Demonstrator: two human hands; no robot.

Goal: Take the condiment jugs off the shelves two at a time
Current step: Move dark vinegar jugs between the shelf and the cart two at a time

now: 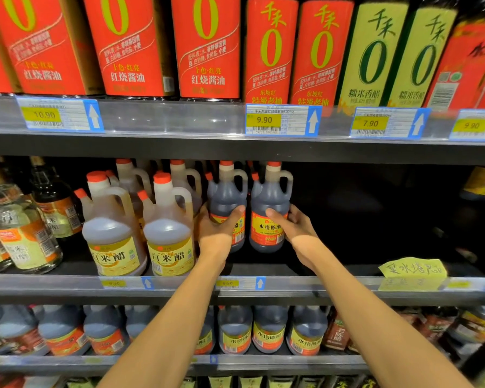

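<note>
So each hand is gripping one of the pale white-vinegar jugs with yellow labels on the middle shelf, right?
Not quite. The head view shows the left hand and right hand each gripping a dark vinegar jug with a red label, the left jug and the right jug. The pale yellow-labelled jugs stand untouched beside them on the middle shelf.

The left hand (217, 225) covers much of the left dark jug's (226, 200) label, jugs behind both hands stand half-hidden, and red bottles (206, 46) above lose their tops at the frame's edge.

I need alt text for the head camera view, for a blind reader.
Left hand and right hand each grip a dark vinegar jug on the middle shelf. Pale vinegar jugs stand at left.
</note>
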